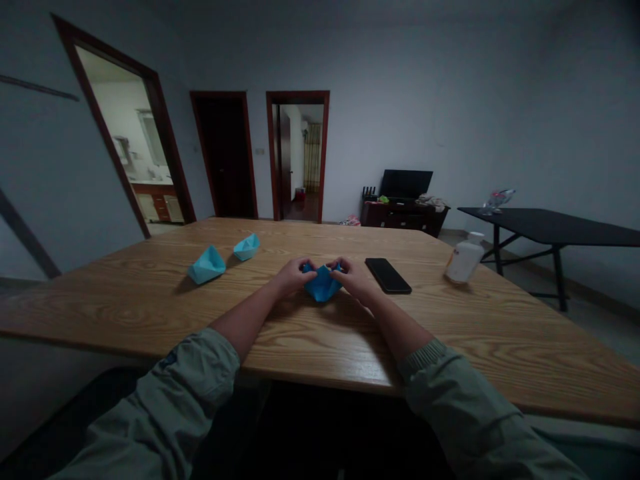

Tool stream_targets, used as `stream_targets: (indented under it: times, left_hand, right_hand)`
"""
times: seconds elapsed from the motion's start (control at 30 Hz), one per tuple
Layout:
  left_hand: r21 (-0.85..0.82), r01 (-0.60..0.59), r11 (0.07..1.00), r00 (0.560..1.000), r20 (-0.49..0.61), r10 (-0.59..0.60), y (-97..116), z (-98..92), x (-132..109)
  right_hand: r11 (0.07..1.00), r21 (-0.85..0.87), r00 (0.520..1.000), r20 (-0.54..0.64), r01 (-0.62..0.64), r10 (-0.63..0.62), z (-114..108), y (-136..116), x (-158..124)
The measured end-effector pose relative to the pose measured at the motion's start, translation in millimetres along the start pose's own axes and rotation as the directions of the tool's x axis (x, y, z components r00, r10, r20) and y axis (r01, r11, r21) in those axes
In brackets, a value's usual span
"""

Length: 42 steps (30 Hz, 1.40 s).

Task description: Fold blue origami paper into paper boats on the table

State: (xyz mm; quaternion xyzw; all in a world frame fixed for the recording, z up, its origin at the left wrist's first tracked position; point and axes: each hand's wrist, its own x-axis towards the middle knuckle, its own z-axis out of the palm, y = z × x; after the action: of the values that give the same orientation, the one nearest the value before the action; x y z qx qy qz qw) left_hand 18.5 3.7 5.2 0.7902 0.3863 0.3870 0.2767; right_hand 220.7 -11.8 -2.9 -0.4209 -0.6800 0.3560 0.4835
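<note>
Dim light is filling the room, the bathroom doorway (123, 133) is glowing brightly, and lens distortion is bowing the wooden tabletop (440, 333).

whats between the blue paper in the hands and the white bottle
A black phone lies on the table between the blue paper and the white bottle, in the head view.

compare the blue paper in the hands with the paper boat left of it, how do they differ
The folded blue paper is pinched between the left hand and right hand, while the paper boat rests untouched on the wooden table. The folded blue paper is a deeper blue, the paper boat a paler turquoise. The folded blue paper sits centrally before the person, the paper boat further left. Both are folded from blue paper.
</note>
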Motion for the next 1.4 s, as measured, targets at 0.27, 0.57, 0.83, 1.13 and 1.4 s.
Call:
stream_targets:
  times: [0.27,0.57,0.83,1.13,1.4]
  left_hand:
    - [0.258,0.016,0.966,0.991,0.122,-0.049,-17,-10.4,-3]
    - [0.295,0.053,0.954,0.99,0.113,-0.09,-17,-20.1,-4]
    - [0.334,0.03,0.942,0.99,0.123,-0.075,-16,-15.9,-3]
    - [0.35,0.021,0.936,0.989,0.132,-0.072,-15,-15.2,-4]
    - [0.306,0.061,0.95,0.99,0.104,-0.097,-20,-18.7,-3]
  right_hand:
    - [0.915,-0.403,0.999,-0.002,-0.034,0.036,-12,10,-1]
    - [0.847,-0.531,0.997,0.033,-0.042,0.07,-29,16,-1]
    - [0.766,-0.643,0.992,0.101,0.005,0.078,-24,3,-8]
    - [0.835,-0.527,0.971,0.236,0.162,-0.039,-23,4,-9]
    - [0.85,-0.504,0.963,0.269,0.152,-0.013,-25,-1,-11]
